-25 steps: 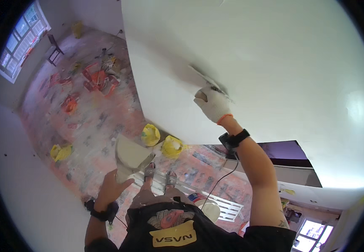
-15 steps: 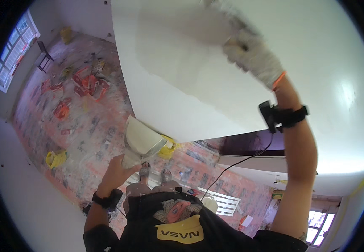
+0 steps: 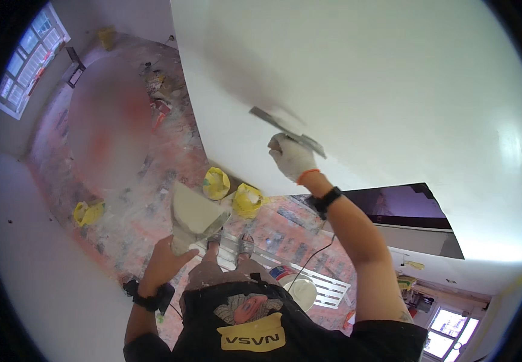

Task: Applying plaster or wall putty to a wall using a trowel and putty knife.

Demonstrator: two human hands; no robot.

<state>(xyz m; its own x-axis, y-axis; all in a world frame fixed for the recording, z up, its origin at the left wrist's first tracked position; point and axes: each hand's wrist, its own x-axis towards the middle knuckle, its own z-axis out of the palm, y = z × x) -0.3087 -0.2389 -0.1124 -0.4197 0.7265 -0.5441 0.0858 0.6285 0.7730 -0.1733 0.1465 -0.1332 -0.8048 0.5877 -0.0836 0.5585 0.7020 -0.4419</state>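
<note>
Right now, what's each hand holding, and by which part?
Left hand: scoop-shaped tool, by its narrow near end. Right hand: flat trowel, near mid-length; exact grip hidden inside the fist.

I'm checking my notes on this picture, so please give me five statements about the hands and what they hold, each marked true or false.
1. The right hand wears a white glove. True.
2. The left hand is gloved too. False: it is bare.
3. The right hand grips a flat trowel. True.
4. The wide tool in the left hand has nothing on it. False: it carries pale paste.
5. A black strap is worn on the right arm. True.
</note>
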